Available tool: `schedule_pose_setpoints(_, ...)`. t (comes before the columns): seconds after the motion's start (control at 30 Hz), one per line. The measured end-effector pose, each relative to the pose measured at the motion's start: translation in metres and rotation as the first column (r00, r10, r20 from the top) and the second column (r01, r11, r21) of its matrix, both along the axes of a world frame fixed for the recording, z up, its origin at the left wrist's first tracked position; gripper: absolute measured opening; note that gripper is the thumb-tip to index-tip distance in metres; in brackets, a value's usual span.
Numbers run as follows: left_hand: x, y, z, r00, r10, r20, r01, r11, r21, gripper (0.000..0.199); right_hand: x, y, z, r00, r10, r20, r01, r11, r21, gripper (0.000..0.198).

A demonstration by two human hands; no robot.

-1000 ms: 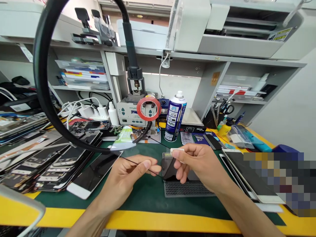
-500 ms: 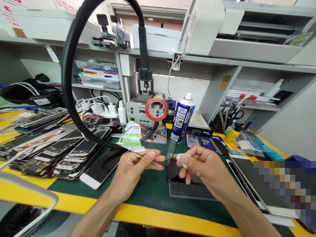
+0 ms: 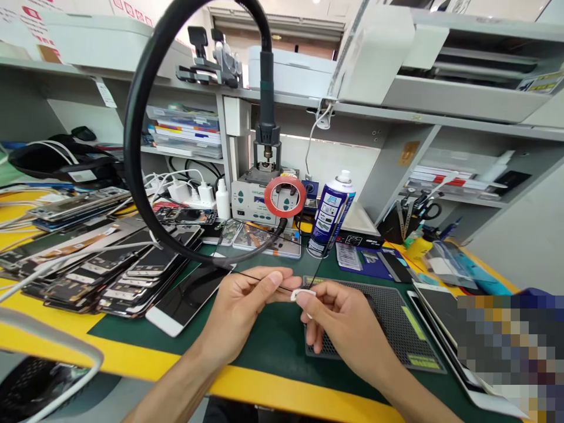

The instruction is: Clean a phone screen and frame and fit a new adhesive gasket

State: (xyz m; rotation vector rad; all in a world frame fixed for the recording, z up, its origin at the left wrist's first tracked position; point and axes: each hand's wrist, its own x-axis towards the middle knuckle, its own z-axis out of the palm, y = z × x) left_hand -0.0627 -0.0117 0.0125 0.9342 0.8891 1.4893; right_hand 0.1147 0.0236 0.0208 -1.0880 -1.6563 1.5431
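Note:
Over the green work mat, my left hand [image 3: 247, 308] is closed, pinching a thin black cord [image 3: 251, 276] between thumb and fingers. The cord stretches to the right towards my other hand. My right hand [image 3: 341, 314] is closed on a small folded white piece [image 3: 304, 293], which looks like tissue or cloth. The white piece touches the cord's line near my left fingertips. Another thin black line rises from there towards the spray can [image 3: 331, 211]; whether it is the same cord I cannot tell. Beneath my right hand lies a grey perforated pad [image 3: 396, 320].
At the left lie stacked phone screens [image 3: 145, 273] and a white-edged phone [image 3: 189, 299]. A thick black hose [image 3: 136, 135] loops in front of the grey station [image 3: 249, 200], where a red tape roll [image 3: 285, 197] sits. Tablets [image 3: 449, 335] lie to the right.
My right hand has moved left with the white piece, closer to my left hand. The dark phone on the perforated pad and the green-white packet behind my left hand no longer show.

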Motion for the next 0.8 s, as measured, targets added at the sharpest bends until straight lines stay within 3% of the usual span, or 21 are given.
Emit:
schedule_pose_setpoints(0.13,-0.002,0.000,-0.001,0.999,0.002,-0.042,-0.001,1.000,0.002,0.021,0.002,-0.004,0.003,1.000,0.020,0.017,-0.021,0.998,0.056,0.045)
schedule_pose_setpoints(0.5,-0.003,-0.003,0.001,0.992,-0.070,-0.106,0.071,0.997,0.008,0.021,0.016,-0.001,0.007,0.993,0.117,0.024,-0.117,0.993,0.019,0.039)
schedule_pose_setpoints(0.8,-0.007,-0.002,0.000,0.988,-0.098,-0.119,0.097,0.995,-0.014,0.018,0.023,0.003,0.012,0.996,0.093,0.012,-0.094,0.993,0.069,0.038)
